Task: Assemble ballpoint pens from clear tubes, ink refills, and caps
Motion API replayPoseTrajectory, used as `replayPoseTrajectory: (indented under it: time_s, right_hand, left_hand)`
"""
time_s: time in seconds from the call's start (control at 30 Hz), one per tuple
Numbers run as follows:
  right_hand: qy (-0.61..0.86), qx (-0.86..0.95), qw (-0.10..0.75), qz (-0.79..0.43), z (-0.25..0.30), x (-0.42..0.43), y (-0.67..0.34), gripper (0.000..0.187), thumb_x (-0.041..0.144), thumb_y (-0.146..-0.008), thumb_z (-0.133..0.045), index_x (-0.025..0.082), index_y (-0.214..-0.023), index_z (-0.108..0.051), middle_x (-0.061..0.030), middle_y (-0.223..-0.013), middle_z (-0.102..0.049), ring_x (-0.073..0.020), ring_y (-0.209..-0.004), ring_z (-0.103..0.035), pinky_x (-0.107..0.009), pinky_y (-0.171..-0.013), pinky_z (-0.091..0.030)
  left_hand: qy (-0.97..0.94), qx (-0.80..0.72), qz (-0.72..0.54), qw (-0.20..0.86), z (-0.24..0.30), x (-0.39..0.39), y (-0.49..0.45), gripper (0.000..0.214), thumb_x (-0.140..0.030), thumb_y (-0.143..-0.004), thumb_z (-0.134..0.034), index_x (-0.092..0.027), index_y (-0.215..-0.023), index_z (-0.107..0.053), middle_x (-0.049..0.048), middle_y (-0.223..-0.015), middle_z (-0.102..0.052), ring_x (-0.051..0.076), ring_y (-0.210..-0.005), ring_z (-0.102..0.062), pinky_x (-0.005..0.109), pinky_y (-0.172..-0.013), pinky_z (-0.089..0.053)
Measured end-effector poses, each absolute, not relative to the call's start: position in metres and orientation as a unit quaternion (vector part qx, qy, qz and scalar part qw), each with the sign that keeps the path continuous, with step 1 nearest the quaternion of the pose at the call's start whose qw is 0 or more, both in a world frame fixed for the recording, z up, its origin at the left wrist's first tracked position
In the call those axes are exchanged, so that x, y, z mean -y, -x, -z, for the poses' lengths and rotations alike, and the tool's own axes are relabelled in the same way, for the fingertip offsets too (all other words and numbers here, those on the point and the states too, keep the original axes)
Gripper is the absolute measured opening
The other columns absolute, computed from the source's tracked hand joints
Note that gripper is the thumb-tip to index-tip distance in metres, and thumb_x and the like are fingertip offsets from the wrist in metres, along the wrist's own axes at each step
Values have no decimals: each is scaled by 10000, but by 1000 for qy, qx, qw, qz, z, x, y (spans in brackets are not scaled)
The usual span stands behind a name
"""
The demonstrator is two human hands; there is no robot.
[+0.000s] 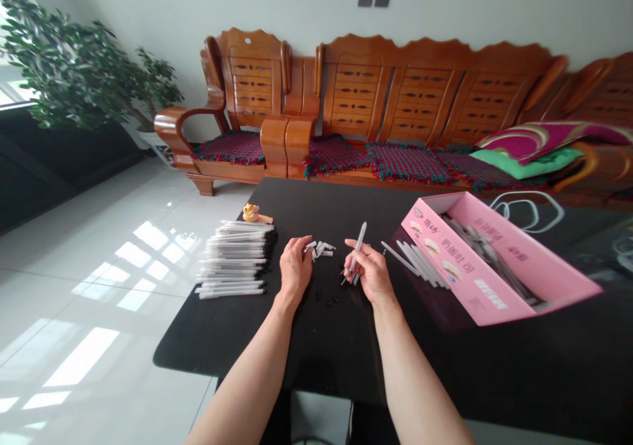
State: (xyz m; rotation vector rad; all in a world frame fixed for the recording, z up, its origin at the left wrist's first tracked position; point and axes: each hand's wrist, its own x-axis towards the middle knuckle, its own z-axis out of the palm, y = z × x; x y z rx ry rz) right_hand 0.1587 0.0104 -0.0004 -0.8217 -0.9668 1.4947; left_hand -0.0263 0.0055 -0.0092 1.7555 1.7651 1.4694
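The right hand grasps a white ballpoint pen between thumb and fingers, just right of centre in the frame; the pen's long axis runs on a slant, 1 end pointing to the upper right, the other poking out below the hand toward the lower left; a firm pinch near the barrel's middle steadies it best, leaving both ends free; the left hand lies just beside it, fingers curled inward, tips at a small heap of white plastic pieces; whether those fingers clench a piece, I cannot tell; a few tiny black bits lie below the heap on the black table; a neat stack of white pens fills the left of the tabletop; loose pens lie to the right, against a pink cardboard box holding more at the right of the frame.
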Motion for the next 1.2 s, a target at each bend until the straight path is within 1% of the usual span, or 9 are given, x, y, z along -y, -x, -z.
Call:
replayPoseTrajectory:
  time_s: [0.07, 0.1, 0.17, 0.27, 0.53, 0.73, 1.0, 1.1, 1.2]
  right_hand:
    - [348, 419, 549, -634, 0, -9, -158, 440, 324, -801, -670, 167, -1209, -618, 41, -542, -613, -100, -386, -528, -178, -330, -384]
    - [349, 424, 548, -632, 0, -9, -158, 448, 325, -802, -672, 164, -1216, -618, 53, -512, -585, -88, -363, -490, -171, -321, -354]
    - [357, 433, 546, -622, 1, -9, -159, 381, 329, -801, -678, 151, -1138, -663, 61, -477, -549, -69, -341, -436, -165, -313, -311]
    - [383, 435, 551, -600, 4, -11, -160, 270, 335, -787, -695, 141, -973, -715, 50, -484, -547, -59, -338, -429, -162, -309, -280]
    - [396, 438, 553, -588, 5, -11, -158, 224, 324, -762, -710, 145, -897, -723, 33, -501, -581, -69, -345, -457, -168, -311, -286]
    - [401, 438, 552, -585, 4, -10, -156, 221, 323, -759, -710, 144, -889, -719, 35, -498, -583, -71, -342, -458, -170, -307, -291]
    - [404, 434, 551, -587, 4, -11, -155, 230, 325, -752, -718, 139, -886, -720, 31, -499, -587, -76, -343, -468, -171, -302, -302]
    - [405, 427, 556, -587, 4, -11, -156, 235, 327, -746, -722, 140, -889, -721, 32, -498, -586, -78, -347, -475, -171, -302, -303]
    - [408, 422, 566, -580, 3, -11, -156, 240, 327, -744, -722, 142, -897, -720, 31, -498, -587, -82, -351, -484, -171, -305, -302]
  left_hand:
    - [-623, -627, -457, 100, 12, -10, 30, 271, -163, -858, -554, -210, -1082, -700, 77, -1039, -666, 218, -943, -616, 328, -861, -486]
    - [-628, -639, -434, 89, 13, -11, 31, 276, -162, -864, -543, -201, -1088, -700, 85, -1060, -665, 231, -985, -607, 342, -885, -482]
    - [-630, -663, -398, 76, 16, -14, 34, 287, -174, -874, -532, -187, -1110, -696, 97, -1074, -664, 250, -1016, -596, 362, -902, -478]
    - [-630, -682, -366, 69, 18, -16, 36, 290, -207, -886, -534, -186, -1127, -692, 102, -1074, -662, 261, -1019, -590, 368, -894, -476]
    - [-620, -695, -352, 90, 18, -19, 38, 126, -243, -847, -596, -202, -864, -714, 77, -943, -650, 240, -927, -586, 341, -828, -461]
    - [-617, -701, -350, 70, 15, -19, 31, 200, -220, -811, -606, -208, -978, -716, 81, -973, -650, 236, -917, -580, 331, -818, -445]
    - [-596, -723, -343, 61, 16, -21, 25, 128, -195, -799, -587, -208, -765, -710, 63, -848, -646, 229, -876, -590, 317, -770, -434]
    - [-587, -712, -379, 77, 15, -21, 27, 126, -186, -811, -577, -201, -770, -695, 59, -836, -651, 212, -841, -601, 305, -762, -436]
    - [-575, -679, -445, 100, 11, -19, 31, 142, -198, -854, -543, -203, -854, -686, 41, -825, -669, 183, -791, -614, 287, -752, -436]
